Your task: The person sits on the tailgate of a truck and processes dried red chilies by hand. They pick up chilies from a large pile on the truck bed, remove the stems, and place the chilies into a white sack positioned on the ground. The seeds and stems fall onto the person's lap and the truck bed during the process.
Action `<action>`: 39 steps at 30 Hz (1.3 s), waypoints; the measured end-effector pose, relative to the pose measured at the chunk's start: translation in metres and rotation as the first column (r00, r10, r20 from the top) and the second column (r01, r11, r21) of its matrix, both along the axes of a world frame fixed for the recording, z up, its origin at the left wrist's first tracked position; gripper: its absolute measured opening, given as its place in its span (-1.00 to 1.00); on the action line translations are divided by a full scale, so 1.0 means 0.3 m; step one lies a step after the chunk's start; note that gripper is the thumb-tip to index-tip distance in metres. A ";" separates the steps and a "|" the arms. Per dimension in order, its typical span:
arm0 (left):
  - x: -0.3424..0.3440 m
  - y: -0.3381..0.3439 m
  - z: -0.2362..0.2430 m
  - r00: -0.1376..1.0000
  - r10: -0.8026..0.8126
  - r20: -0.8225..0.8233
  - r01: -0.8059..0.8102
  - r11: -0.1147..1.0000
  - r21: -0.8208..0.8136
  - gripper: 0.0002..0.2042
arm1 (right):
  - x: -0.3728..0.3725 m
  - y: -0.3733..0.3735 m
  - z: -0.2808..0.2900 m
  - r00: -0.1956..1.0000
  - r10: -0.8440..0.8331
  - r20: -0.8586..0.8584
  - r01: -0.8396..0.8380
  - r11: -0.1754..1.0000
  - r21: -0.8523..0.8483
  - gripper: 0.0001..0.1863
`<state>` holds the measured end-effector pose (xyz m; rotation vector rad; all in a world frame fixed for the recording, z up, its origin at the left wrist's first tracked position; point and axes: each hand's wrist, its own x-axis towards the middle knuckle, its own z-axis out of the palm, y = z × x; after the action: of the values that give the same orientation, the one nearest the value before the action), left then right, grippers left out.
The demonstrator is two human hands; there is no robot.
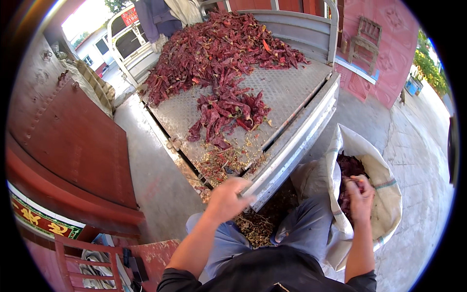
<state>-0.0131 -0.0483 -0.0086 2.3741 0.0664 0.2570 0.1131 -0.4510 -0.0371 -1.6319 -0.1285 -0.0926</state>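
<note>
My left hand (226, 198), a little smeared by motion, is over the near corner of the truck bed (287, 90). Its thumb and fingers are apart, and nothing shows between them. At the right, my right hand (360, 197) is in the mouth of a white woven sack (386, 207), its fingers curled. Whatever they close on is hidden. Dark red dried chillies (345, 168) lie inside the sack. A small pile of dried chillies (228, 113) sits on the bed in front of me, with a large heap of chillies (214, 51) behind it.
Loose seeds and stems (221, 163) litter the bed's near corner. More scraps (255, 228) lie below, between my knees. A red metal door (73, 141) stands at the left, with a red wooden chair (90, 263) at the lower left. A small wooden chair (366, 44) is by the pink wall.
</note>
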 end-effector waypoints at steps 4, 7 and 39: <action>0.175 0.252 -0.008 0.912 0.378 0.156 -0.395 0.913 0.099 -0.68 | 0.092 -0.225 -0.091 0.976 -0.120 0.183 0.201 0.822 -0.533 -0.77; 0.272 0.335 -0.026 0.884 0.443 0.151 -0.468 0.818 0.334 -0.60 | 0.084 -0.285 -0.145 0.970 -0.097 0.221 0.237 0.562 -0.792 -0.63; -0.130 -0.116 -0.086 0.941 -0.014 0.338 -0.023 0.994 0.106 -0.82 | -0.222 0.581 -0.012 0.721 0.628 -0.291 -0.581 0.778 0.240 -0.78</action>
<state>-0.0522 -0.0831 -0.0344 2.4016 -0.1085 0.6831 0.0465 -0.2768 -0.0406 -1.3728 -0.3671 0.6945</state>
